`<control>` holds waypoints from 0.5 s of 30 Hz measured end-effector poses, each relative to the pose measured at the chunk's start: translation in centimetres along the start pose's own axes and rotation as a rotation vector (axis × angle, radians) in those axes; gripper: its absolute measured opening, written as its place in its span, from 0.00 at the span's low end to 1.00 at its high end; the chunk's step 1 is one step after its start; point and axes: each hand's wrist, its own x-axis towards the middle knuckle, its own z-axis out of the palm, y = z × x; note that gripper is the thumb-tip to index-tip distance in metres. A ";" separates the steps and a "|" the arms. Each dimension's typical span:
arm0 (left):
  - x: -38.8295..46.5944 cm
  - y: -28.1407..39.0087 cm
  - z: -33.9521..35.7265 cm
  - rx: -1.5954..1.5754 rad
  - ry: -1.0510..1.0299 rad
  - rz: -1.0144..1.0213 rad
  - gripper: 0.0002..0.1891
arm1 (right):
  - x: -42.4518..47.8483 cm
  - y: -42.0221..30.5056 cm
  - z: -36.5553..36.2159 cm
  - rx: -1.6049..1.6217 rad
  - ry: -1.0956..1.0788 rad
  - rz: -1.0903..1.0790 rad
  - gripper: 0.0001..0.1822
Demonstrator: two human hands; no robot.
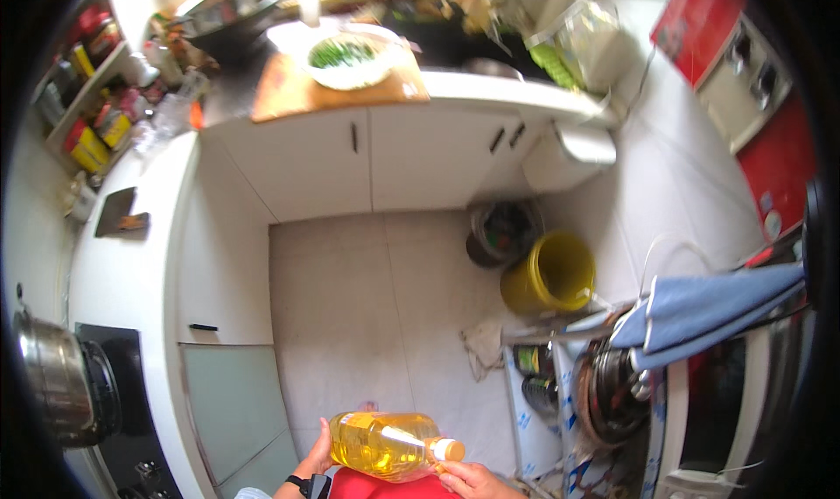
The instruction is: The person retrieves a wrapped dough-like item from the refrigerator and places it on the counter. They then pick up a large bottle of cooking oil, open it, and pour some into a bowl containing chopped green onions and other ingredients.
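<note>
A large clear plastic bottle of yellow oil (387, 443) lies tilted almost on its side in front of my body. My left hand (321, 450) supports its base end, with a dark watch (317, 486) on that wrist. At the other end, my right hand (462, 478) grips the handle by the neck. An orange-yellow cap (451, 451) with a white collar sits on the mouth. Red clothing (394, 487) shows just below the bottle. Part of each hand's grip is hidden by the bottle or the frame edge.
A bowl of chopped greens (342, 56) sits on a wooden board (282, 98) at the far counter. The left counter holds a cleaver (118, 213) and a steel pot (52, 381) on the stove. A yellow bucket (550, 272), a trash bin (485, 246) and a rack with blue cloth (715, 308) stand right.
</note>
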 end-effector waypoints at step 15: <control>-12.4 22.7 9.7 0.028 -0.221 0.244 0.48 | 6.8 -28.7 -7.0 0.014 -0.192 -0.070 0.14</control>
